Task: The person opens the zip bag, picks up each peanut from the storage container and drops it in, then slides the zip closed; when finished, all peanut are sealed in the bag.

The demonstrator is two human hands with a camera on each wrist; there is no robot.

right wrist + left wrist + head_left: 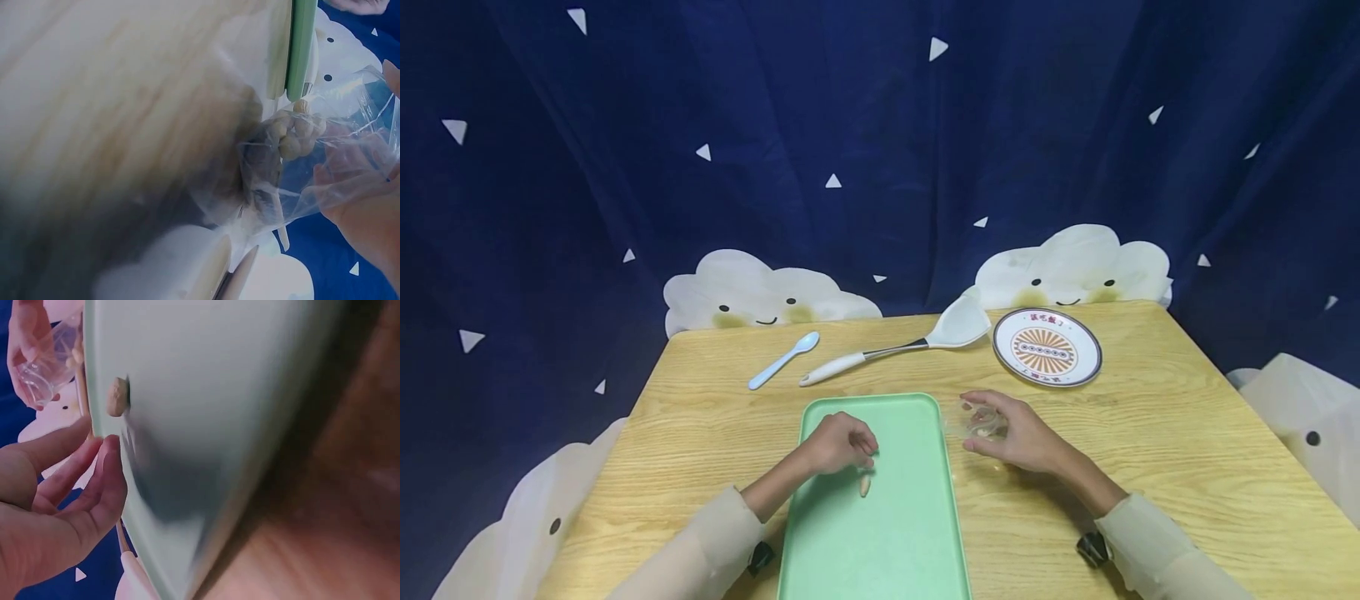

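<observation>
A single peanut (865, 485) lies on the green tray (880, 542); the left wrist view shows the same peanut (117, 397) beyond the fingertips. Over the tray my left hand (842, 443) hovers with fingers loosely bent and nothing seen between them. To the right of the tray, my right hand (1017, 433) grips a clear plastic bag (981, 421) between thumb and fingers. Several peanuts (294, 134) show through the bag in the right wrist view, gathered near its lower part, close to the wooden table (1112, 467).
Behind the tray lie a light blue spoon (784, 361) and a white-handled spatula (895, 352). A round patterned plate (1047, 347) sits at the back right. A dark blue curtain (880, 125) with clouds hangs behind the table.
</observation>
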